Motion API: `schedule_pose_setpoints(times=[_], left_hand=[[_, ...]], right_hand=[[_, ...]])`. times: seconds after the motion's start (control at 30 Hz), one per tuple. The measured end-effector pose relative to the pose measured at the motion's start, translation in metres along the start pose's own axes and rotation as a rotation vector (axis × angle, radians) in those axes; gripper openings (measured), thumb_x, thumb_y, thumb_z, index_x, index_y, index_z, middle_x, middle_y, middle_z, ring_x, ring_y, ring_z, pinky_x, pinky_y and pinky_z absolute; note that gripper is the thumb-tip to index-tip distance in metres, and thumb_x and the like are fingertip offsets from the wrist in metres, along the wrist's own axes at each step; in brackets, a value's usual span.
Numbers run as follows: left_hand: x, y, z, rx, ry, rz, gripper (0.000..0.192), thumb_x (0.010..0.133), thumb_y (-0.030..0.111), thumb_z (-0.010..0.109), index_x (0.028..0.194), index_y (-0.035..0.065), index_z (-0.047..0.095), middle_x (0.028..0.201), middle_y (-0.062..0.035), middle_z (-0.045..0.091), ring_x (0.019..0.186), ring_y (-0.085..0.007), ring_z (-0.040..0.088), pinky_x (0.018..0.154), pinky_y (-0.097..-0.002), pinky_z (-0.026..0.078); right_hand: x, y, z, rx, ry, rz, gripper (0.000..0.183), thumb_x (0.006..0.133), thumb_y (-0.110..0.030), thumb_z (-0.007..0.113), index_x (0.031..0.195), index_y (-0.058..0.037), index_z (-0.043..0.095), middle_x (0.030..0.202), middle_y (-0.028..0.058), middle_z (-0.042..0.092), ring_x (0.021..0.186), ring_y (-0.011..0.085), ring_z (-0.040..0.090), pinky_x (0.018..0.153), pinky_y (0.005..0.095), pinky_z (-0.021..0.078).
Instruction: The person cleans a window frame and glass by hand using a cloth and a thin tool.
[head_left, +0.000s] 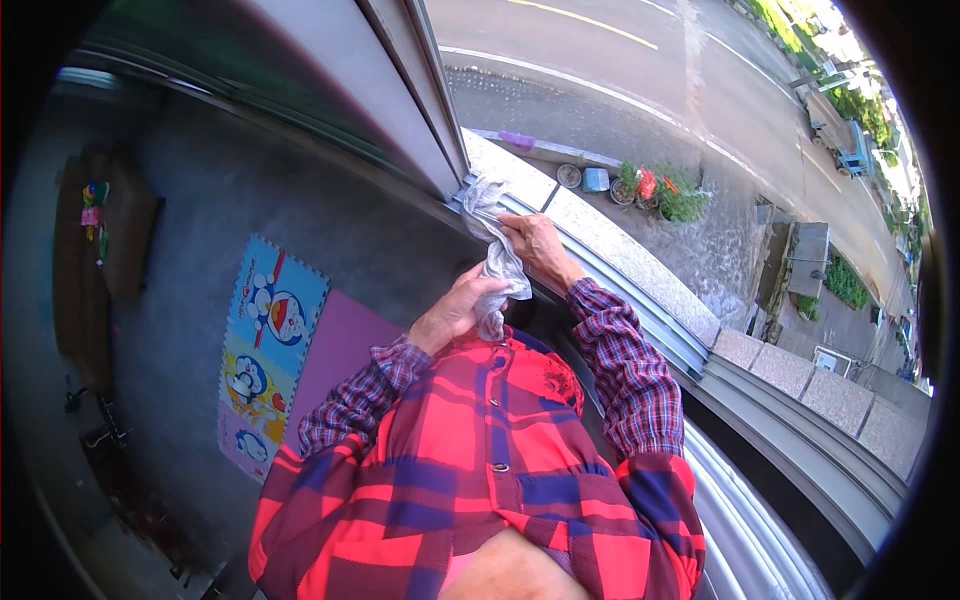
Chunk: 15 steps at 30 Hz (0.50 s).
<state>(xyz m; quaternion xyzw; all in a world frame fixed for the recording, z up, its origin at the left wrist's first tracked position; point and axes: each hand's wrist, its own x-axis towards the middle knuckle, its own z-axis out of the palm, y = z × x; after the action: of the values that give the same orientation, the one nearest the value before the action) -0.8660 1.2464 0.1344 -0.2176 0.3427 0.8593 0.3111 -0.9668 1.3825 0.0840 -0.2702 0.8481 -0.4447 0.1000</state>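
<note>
A crumpled grey-white cloth (504, 262) hangs between my two hands. My left hand (466, 296) grips its lower part, close to my chest. With fingers and thumb, my right hand (534, 238) pinches the upper part over the metal window track (600, 259). The cloth's top end lies on the track, at the foot of the upright window frame (442, 97). Outside the track runs a pale stone ledge (645, 281). Some of the cloth is hidden by my fingers.
Indoors, at the left, are a cartoon-printed foam mat (274, 322), a purple mat (337, 345) and a brown sofa (82, 270) with toys on it. Far below, outside, are potted plants (679, 199), a road (600, 45) and a blue truck (851, 150).
</note>
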Motion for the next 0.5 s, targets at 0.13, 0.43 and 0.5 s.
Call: schedule_pose_setpoints(times=[0.13, 0.43, 0.5], left_hand=[[-0.001, 0.002, -0.014, -0.069, 0.088, 0.064, 0.031, 0.076, 0.005, 0.053, 0.106, 0.0055, 0.043, 0.085, -0.0056, 0.053, 0.068, -0.0136, 0.053, 0.056, -0.0247, 0.046], [-0.014, -0.009, -0.005, -0.022, -0.097, -0.105, 0.034, 0.077, 0.007, 0.052, 0.11, 0.0027, 0.044, 0.09, -0.0057, 0.054, 0.07, -0.0122, 0.053, 0.059, -0.0234, 0.046], [-0.012, -0.011, -0.011, -0.02, -0.07, -0.076, 0.034, 0.077, 0.006, 0.053, 0.109, 0.0027, 0.044, 0.089, -0.0056, 0.054, 0.069, -0.0122, 0.053, 0.059, -0.0236, 0.046]], right_hand=[[0.018, -0.019, 0.018, -0.354, 0.013, -0.067, 0.009, 0.069, -0.01, 0.053, 0.074, -0.0029, 0.054, 0.057, 0.0162, 0.054, 0.058, 0.0334, 0.056, 0.051, 0.0414, 0.0426], [-0.026, -0.049, -0.022, -0.773, -0.276, 0.04, 0.013, 0.065, -0.006, 0.055, 0.076, 0.0003, 0.056, 0.062, 0.0128, 0.055, 0.055, 0.0275, 0.058, 0.047, 0.0356, 0.0453], [-0.034, -0.039, -0.007, -0.655, -0.126, 0.061, 0.024, 0.07, -0.007, 0.051, 0.094, -0.0037, 0.051, 0.069, 0.0132, 0.053, 0.056, 0.0287, 0.057, 0.046, 0.0376, 0.0441]])
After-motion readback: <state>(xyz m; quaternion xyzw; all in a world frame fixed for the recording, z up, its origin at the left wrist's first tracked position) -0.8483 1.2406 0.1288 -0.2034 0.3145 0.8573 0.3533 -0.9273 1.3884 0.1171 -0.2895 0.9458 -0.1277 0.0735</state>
